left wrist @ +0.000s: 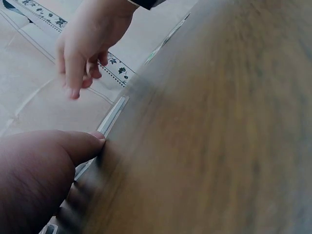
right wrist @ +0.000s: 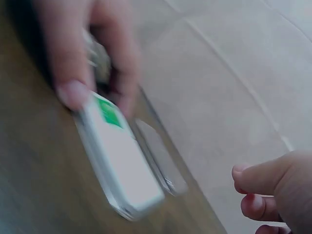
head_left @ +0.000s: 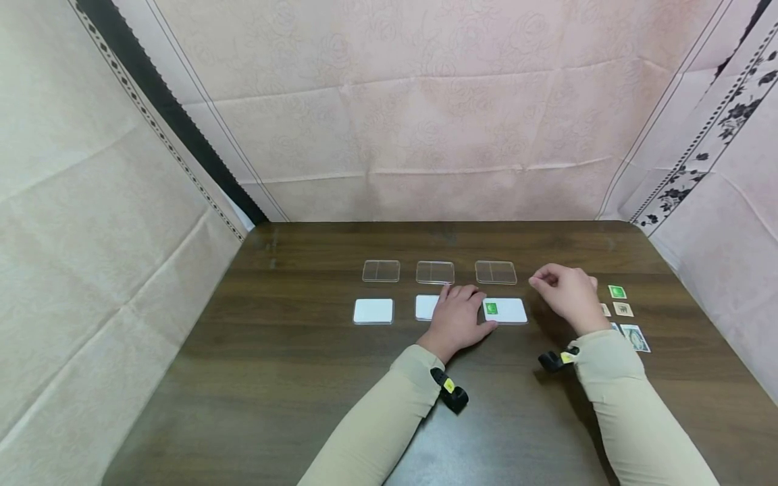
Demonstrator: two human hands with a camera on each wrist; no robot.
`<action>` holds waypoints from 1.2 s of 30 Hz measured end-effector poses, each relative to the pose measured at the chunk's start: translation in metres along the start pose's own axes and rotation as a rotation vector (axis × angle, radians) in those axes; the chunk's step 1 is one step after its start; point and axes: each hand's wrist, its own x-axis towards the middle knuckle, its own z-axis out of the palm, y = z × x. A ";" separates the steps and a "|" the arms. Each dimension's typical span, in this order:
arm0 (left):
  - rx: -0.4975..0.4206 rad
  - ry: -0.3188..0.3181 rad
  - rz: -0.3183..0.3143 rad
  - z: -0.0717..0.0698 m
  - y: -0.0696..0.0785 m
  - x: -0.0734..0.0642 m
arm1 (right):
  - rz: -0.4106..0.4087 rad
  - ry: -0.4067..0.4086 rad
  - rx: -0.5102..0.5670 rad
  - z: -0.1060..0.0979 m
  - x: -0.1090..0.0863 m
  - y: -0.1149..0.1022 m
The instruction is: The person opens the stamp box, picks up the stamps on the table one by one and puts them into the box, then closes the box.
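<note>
My left hand (head_left: 457,318) rests over the row of white rectangular cases, thumb and a finger holding the left end of the rightmost white case (head_left: 509,311) by opposite edges. A small green stamp (head_left: 491,308) lies on that end; in the right wrist view the same green stamp (right wrist: 109,113) sits beside the thumb. Part of the middle white case (head_left: 425,307) is hidden by the hand. Raised to the right of the cases, my right hand (head_left: 565,293) has loosely bent fingers, and nothing shows between them.
Another white case (head_left: 373,311) lies at left. Behind the row are three clear lids (head_left: 381,271), (head_left: 435,272), (head_left: 496,272). Right of my right hand lie a green stamp (head_left: 616,291), a beige stamp (head_left: 623,309) and a larger bluish stamp (head_left: 635,338), with others partly covered.
</note>
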 end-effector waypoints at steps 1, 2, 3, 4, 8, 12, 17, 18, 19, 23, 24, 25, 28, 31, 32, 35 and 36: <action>0.001 0.001 0.000 0.000 0.000 0.000 | 0.014 0.014 -0.007 -0.005 0.000 0.004; 0.004 0.001 0.001 0.000 0.000 0.000 | 0.029 0.025 -0.016 -0.009 -0.001 0.008; 0.005 0.001 0.002 0.000 0.000 0.000 | 0.047 0.034 -0.022 -0.014 -0.001 0.013; 0.005 0.001 0.002 0.000 0.000 0.000 | 0.067 0.042 -0.030 -0.018 -0.002 0.018; 0.000 0.000 0.005 0.000 0.000 0.000 | 0.151 0.054 -0.058 -0.032 -0.006 0.039; -0.005 -0.007 0.002 0.000 -0.001 0.000 | 0.238 0.028 -0.084 -0.042 -0.011 0.061; -0.007 -0.010 -0.002 0.000 -0.001 0.000 | 0.321 0.044 -0.108 -0.051 -0.017 0.079; -0.006 -0.009 -0.002 0.000 -0.001 -0.001 | 0.339 0.050 -0.116 -0.051 -0.018 0.082; -0.005 -0.009 -0.001 -0.001 0.000 -0.001 | 0.362 0.053 -0.126 -0.052 -0.018 0.084; -0.001 -0.007 0.000 -0.001 0.000 -0.001 | 0.459 0.038 -0.161 -0.053 -0.021 0.091; -0.001 -0.007 -0.001 -0.001 0.000 -0.001 | 0.480 0.030 -0.171 -0.053 -0.022 0.093; -0.001 -0.008 0.000 -0.001 0.000 -0.001 | 0.499 0.022 -0.182 -0.052 -0.022 0.094; -0.001 -0.006 0.003 -0.001 0.000 -0.001 | 0.537 0.001 -0.207 -0.050 -0.025 0.098; -0.001 -0.001 0.006 0.000 0.000 -0.001 | 0.555 -0.007 -0.225 -0.048 -0.026 0.102; -0.001 0.000 0.007 0.000 0.000 -0.001 | 0.559 -0.007 -0.226 -0.047 -0.026 0.102; -0.001 0.001 0.007 0.000 0.001 -0.001 | 0.563 -0.003 -0.234 -0.045 -0.026 0.104; -0.001 0.001 0.007 0.000 0.001 -0.001 | 0.562 -0.001 -0.236 -0.044 -0.026 0.104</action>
